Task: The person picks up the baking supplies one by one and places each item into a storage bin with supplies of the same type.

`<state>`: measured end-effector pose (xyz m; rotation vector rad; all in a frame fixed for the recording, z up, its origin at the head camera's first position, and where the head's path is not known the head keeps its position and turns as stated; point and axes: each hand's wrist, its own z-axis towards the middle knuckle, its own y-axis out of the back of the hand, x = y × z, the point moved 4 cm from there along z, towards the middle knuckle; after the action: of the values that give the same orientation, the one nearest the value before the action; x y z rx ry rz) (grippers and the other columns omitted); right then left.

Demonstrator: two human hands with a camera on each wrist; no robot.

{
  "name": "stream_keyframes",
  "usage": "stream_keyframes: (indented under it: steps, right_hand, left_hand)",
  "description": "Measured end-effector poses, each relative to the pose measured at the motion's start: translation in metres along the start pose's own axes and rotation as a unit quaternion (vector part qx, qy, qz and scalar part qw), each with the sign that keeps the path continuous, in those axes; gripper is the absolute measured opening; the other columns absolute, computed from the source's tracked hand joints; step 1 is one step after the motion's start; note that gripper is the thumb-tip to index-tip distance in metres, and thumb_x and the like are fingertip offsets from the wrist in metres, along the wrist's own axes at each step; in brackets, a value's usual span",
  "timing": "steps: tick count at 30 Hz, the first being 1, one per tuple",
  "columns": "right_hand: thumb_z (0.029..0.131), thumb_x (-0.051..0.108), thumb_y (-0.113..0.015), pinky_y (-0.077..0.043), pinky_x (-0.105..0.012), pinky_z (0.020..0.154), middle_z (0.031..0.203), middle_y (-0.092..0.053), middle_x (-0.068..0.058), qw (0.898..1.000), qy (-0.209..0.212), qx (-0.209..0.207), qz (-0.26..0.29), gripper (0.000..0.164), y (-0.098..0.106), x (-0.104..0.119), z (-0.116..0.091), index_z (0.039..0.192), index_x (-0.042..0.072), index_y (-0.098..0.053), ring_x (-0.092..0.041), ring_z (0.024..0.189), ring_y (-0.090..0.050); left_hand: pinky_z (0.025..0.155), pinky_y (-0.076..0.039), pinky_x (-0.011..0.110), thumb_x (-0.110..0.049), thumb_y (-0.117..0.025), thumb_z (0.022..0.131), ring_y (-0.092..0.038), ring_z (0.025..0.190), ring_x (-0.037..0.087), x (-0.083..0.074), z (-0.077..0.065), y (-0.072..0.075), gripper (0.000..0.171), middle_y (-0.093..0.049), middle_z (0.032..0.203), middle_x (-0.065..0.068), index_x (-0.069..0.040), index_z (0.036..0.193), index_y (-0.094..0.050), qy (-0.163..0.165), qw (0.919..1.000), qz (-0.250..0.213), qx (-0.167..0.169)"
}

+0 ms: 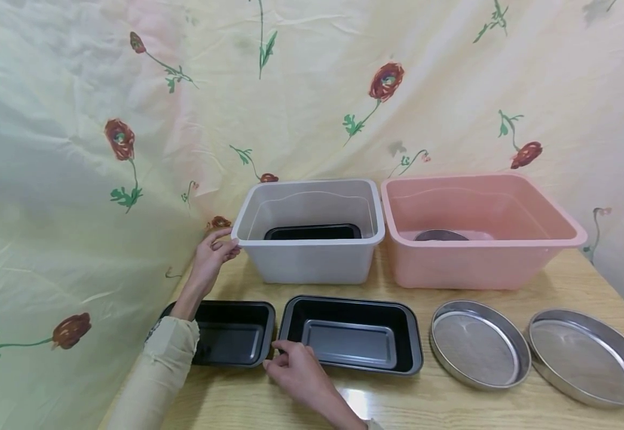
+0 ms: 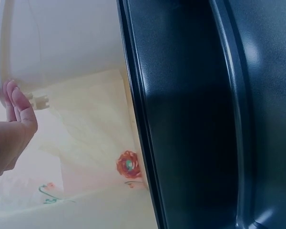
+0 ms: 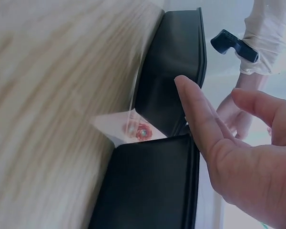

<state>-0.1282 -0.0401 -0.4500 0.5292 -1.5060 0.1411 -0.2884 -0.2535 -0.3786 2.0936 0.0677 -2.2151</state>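
At the left front corner of a pale grey plastic bin (image 1: 312, 263), my left hand (image 1: 211, 258) holds the rim between thumb and fingers. Inside that bin lies a dark loaf pan (image 1: 312, 232), only its upper part showing above the front rim. Below my left forearm sits a black loaf pan (image 1: 231, 334), partly covered by the sleeve. A second, larger-looking black loaf pan (image 1: 349, 343) stands to its right. My right hand (image 1: 301, 373) is at the gap between these two pans, fingers extended and thumb apart in the right wrist view, nothing held.
A pink plastic bin (image 1: 479, 266) stands right of the grey one, a round metal pan (image 1: 441, 235) partly visible inside. Two round metal pans (image 1: 473, 346) lie on the wooden table (image 1: 236, 400) at the right. Flowered cloth (image 1: 312, 107) hangs behind and along the left side.
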Motion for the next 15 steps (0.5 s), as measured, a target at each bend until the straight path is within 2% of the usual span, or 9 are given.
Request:
stream_keyframes:
  steps: [6, 11, 15]
  right_hand:
    - [0.096, 0.007, -0.070, -0.038, -0.020, 0.051, 0.052, -0.055, 0.003, 1.000, -0.007, 0.004, 0.015, 0.052, -0.0022, -0.0010, 0.0028, 0.138, -0.019, -0.052, -0.006, 0.043, -0.035]
    - [0.097, 0.006, -0.069, -0.035, -0.020, 0.050, 0.050, -0.049, 0.006, 1.000, -0.009, 0.007, 0.000, 0.054, -0.0044, -0.0011, 0.0049, 0.138, -0.021, -0.049, -0.005, 0.043, -0.032]
    - [0.097, 0.008, -0.069, -0.039, -0.022, 0.054, 0.050, -0.050, 0.006, 1.000, -0.008, 0.008, -0.018, 0.055, -0.0067, -0.0016, 0.0072, 0.139, -0.022, -0.048, -0.005, 0.042, -0.032]
  left_hand:
    - [0.082, -0.057, 0.022, -0.008, -0.060, 0.105, -0.068, 0.080, 0.007, 0.0003, 0.0001, 0.0003, 0.048, -0.070, 0.088, -0.002, 0.010, 0.147, -0.044, -0.001, 1.0000, 0.005, 0.004]
    - [0.081, -0.057, 0.021, -0.008, -0.061, 0.105, -0.068, 0.080, 0.007, 0.0002, 0.0001, 0.0003, 0.048, -0.070, 0.089, -0.001, 0.010, 0.147, -0.045, 0.000, 1.0000, 0.008, 0.001]
    - [0.080, -0.057, 0.020, -0.008, -0.060, 0.105, -0.068, 0.080, 0.007, 0.0001, -0.0002, 0.0007, 0.048, -0.069, 0.089, -0.001, 0.010, 0.147, -0.044, 0.000, 1.0000, 0.006, 0.002]
